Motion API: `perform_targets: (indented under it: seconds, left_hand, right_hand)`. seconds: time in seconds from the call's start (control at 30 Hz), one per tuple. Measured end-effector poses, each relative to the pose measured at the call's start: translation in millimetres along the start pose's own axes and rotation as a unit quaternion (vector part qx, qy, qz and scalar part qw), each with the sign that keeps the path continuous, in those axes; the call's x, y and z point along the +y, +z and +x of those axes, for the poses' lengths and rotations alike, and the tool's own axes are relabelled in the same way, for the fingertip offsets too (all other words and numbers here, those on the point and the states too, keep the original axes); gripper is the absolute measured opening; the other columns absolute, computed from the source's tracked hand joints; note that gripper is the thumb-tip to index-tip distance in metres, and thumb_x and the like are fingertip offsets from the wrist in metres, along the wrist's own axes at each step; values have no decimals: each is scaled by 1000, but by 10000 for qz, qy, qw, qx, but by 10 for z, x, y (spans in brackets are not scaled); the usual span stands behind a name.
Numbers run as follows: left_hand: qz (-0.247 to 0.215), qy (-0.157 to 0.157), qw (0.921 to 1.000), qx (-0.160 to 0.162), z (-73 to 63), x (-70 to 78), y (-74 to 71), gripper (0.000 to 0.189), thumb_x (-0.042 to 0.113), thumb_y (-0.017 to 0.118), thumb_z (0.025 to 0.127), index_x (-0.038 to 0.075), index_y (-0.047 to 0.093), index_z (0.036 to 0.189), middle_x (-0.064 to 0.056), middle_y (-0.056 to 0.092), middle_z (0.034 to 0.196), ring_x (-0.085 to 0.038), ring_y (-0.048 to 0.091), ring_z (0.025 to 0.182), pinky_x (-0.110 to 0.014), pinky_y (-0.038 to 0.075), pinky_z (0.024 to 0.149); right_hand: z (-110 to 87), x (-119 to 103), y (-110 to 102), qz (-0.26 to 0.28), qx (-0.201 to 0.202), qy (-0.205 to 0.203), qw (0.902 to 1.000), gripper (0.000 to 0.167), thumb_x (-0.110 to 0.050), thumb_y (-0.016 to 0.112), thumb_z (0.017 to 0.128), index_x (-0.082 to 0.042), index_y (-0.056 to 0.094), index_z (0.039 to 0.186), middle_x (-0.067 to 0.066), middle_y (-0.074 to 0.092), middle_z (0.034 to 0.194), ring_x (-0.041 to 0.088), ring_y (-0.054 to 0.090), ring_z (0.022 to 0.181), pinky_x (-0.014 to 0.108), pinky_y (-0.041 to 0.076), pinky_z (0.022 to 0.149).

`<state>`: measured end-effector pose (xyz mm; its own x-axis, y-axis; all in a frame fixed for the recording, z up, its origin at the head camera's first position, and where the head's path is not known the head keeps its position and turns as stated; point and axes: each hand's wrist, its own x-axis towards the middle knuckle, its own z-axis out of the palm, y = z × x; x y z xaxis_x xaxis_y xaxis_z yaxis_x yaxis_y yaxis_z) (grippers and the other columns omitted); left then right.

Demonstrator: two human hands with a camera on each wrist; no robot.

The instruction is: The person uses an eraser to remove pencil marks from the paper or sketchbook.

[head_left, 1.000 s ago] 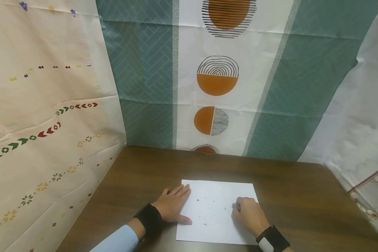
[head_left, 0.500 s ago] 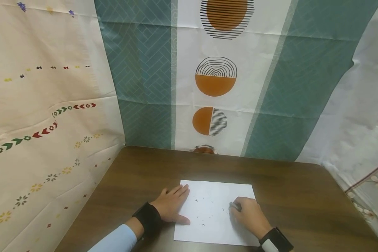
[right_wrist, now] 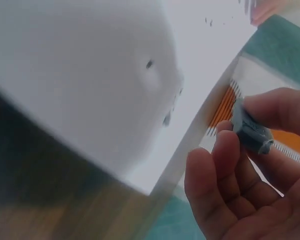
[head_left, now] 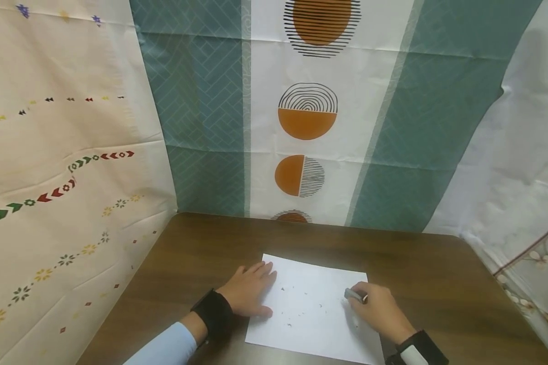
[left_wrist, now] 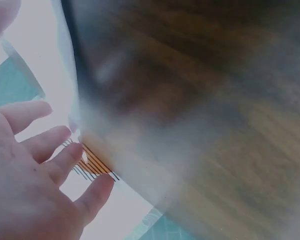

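Observation:
A white sheet of paper point(head_left: 310, 324) lies on the wooden table, with dark eraser crumbs point(head_left: 289, 325) scattered over it. On its left edge rests my left hand point(head_left: 248, 291), fingers spread and fairly straight; the left wrist view shows those fingers point(left_wrist: 55, 145) beside the paper's edge. Over the right part of the sheet, my right hand point(head_left: 378, 306) pinches a small grey eraser point(head_left: 355, 294) between thumb and fingers. Close up in the right wrist view, the eraser point(right_wrist: 250, 129) looks worn, with a ragged end. More crumbs point(right_wrist: 167, 118) lie near it on the paper.
The brown table point(head_left: 219, 243) extends around the sheet on all sides. Behind it hangs a green and white curtain point(head_left: 210, 101) with orange circles. A patterned cream cloth point(head_left: 73, 203) hangs at the left, a white cloth point(head_left: 520, 167) at the right.
My right hand has shifted right with the eraser, exposing more of it. The sheet has turned slightly, its right side moving nearer to me. My left hand stays on the left edge.

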<state>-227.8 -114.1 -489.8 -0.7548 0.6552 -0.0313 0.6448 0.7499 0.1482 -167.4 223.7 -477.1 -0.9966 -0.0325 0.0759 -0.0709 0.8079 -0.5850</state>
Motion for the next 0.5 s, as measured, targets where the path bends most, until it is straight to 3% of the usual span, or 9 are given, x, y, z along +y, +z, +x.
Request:
perform_targets:
  seconds: [0.2, 0.5]
  left_hand:
    - [37, -102, 9993, 354, -21, -15, -28, 73, 45, 74, 86, 8, 54, 146, -13, 50, 149, -34, 43, 138, -62, 37, 103]
    - [-184, -7, 9983, 552, -69, -34, -18, 64, 43, 70, 91, 12, 56, 144, -10, 56, 144, -30, 49, 134, -58, 41, 101]
  right_hand:
    - [-61, 130, -171, 166, 99, 71, 9998, 17, -7, 73, 86, -4, 73, 103, 1, 67, 84, 16, 55, 72, 28, 46, 55]
    - [-162, 376, -389, 313, 119, 107, 9994, 36, -17, 77, 88, 0, 67, 119, 17, 71, 107, 27, 68, 89, 40, 56, 68]
